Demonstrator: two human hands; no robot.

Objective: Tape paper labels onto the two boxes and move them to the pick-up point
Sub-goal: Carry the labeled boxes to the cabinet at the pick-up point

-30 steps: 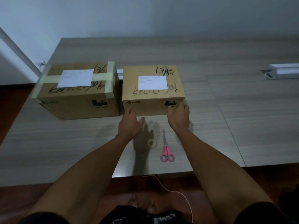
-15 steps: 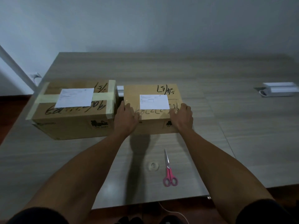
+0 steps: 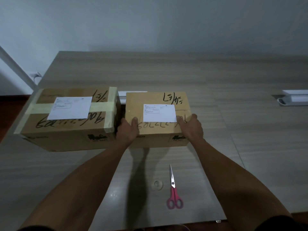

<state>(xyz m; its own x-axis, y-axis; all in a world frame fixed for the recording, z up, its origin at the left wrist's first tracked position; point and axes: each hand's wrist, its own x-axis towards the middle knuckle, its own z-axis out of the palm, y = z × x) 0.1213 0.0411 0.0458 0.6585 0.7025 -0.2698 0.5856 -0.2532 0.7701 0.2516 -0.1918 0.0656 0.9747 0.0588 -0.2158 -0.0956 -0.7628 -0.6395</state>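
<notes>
Hands grip the smaller brown cardboard box (image 3: 157,120) at mid-desk: left hand (image 3: 127,130) on its near-left corner, right hand (image 3: 191,127) on its near-right; white paper label (image 3: 159,113) on top.

Scissors (image 3: 173,190) and tape roll (image 3: 158,184) lie near the table (image 3: 250,155) edge; boxes (image 3: 70,120) nearly touch.
</notes>
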